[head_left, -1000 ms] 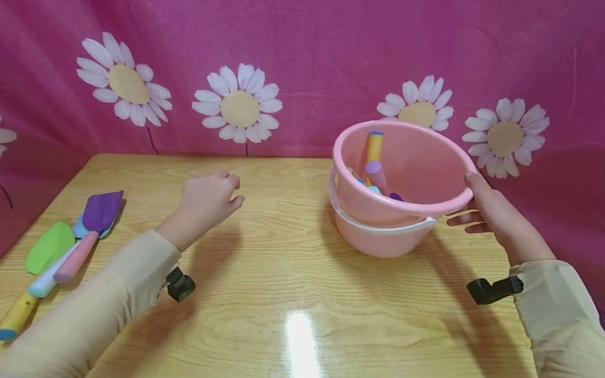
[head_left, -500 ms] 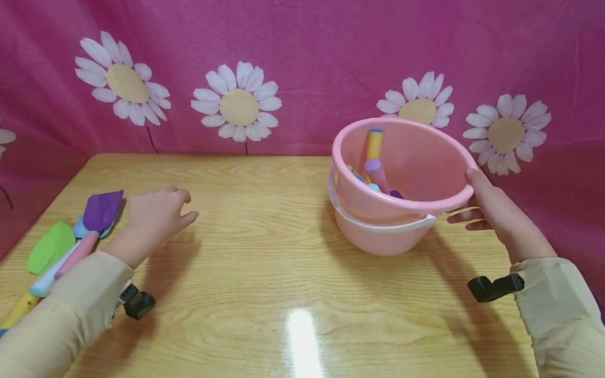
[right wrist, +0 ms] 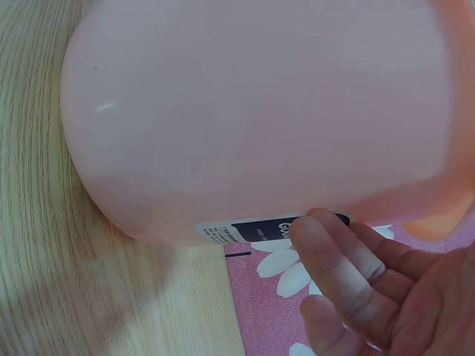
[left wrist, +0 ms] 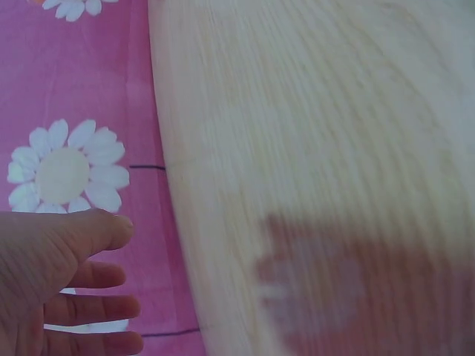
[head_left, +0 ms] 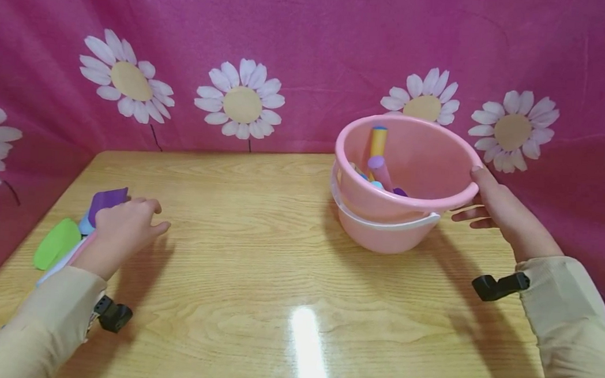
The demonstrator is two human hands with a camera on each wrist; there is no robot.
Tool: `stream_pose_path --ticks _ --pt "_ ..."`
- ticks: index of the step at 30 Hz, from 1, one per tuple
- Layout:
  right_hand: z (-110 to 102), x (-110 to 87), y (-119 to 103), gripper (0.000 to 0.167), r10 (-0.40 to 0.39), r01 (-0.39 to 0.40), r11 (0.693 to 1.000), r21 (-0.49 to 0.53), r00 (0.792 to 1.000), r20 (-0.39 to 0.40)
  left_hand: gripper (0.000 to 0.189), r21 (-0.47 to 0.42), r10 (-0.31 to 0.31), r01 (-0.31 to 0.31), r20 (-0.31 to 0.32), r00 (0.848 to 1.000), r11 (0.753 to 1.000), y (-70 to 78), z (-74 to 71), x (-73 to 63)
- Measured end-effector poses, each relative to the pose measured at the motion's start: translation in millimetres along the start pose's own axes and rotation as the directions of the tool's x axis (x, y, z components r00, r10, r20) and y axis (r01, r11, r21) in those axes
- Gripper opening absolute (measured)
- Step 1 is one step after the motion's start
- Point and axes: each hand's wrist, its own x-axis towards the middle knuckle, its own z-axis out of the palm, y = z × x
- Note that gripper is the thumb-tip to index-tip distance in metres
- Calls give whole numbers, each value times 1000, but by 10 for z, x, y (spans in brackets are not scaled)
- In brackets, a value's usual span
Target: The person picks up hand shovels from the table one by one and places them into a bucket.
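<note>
My right hand (head_left: 504, 210) holds the rim of a pink bucket (head_left: 383, 237) at the right, thumb over the edge and fingers against the outside. In the right wrist view those fingers (right wrist: 326, 252) lie by a dark label (right wrist: 260, 230) on the bucket's wall. Inside the bucket are toy tools, among them a yellow handle (head_left: 378, 140) and a pink-purple handle (head_left: 379, 169). My left hand (head_left: 123, 230), holding nothing, hovers at the left with loosely bent fingers. It partly covers a purple toy shovel (head_left: 105, 201) with a pink handle, beside a green-bladed tool (head_left: 56, 246).
A light blue blade (head_left: 85, 226) shows under the purple shovel. My left sleeve (head_left: 39, 323) hides the handles' lower ends. The wooden table (head_left: 235, 266) meets a pink daisy-print cloth (head_left: 321, 57) at the back and sides. A white bail (head_left: 388, 225) hangs down the bucket's front.
My left hand has moved left from mid-table to over the toy shovels, covering more of them. My right hand keeps its hold on the bucket, which stays in place.
</note>
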Motion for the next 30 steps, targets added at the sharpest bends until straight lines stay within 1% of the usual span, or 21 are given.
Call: stream_pose_path --ticks 2,5,7,13,14,15,16,18,21,22,23,25,27,28,29,30 --pt "-3 5 1 60 -1 1 1000 0 1000 -2 41 -6 -9 9 6 1000 1000 -55 17 -30" --pt "-13 9 5 61 -5 5 1000 -1 1000 -6 39 -6 -8 8 -24 1000 1000 -162 44 -84" --pt "-22 7 9 60 -5 5 1000 1 1000 -9 39 -11 -20 20 -34 999 1000 -235 59 -120" --pt "-56 -23 20 60 5 -5 1000 2 1000 -13 43 -28 -66 67 53 996 997 -451 96 -219" --pt "-62 -27 23 60 4 -4 1000 1 1000 -13 40 -30 -71 73 67 995 997 -487 105 -237" --pt "-67 -28 26 59 4 -4 1000 2 1000 -13 36 -32 -78 81 68 995 996 -521 117 -258" --pt "-71 -28 32 58 4 -4 1000 4 1000 -12 32 -35 -72 74 64 995 997 -560 132 -278" --pt "-77 -28 34 57 6 -6 1000 9 1000 -11 25 -40 -85 88 70 994 995 -629 153 -323" --pt "-78 -28 37 56 4 -4 1000 14 1000 -17 16 -46 -120 123 45 992 991 -729 204 -389" --pt "-79 -28 38 56 3 -3 1000 13 1000 -19 15 -47 -140 142 40 989 989 -762 221 -407" --pt "-81 -28 38 56 2 -2 1000 14 1000 -22 16 -45 -179 181 41 983 982 -786 234 -428" --pt "-83 -28 40 56 1 0 1000 16 1000 -27 19 -47 -236 238 47 971 970 -832 244 -461" --pt "-88 -30 42 56 1 -1 1000 16 1000 -30 25 -38 -289 292 77 954 956 -827 210 -500" --pt "-92 -31 44 56 0 0 1000 15 1000 -29 28 -38 -309 314 96 946 949 -805 170 -526" --pt "-95 -33 45 55 -1 2 1000 16 1000 -29 30 -37 -322 328 112 940 944 -783 132 -548" --pt "-100 -35 48 55 -4 4 1000 13 1000 -27 30 -37 -327 334 128 936 942 -791 126 -559"
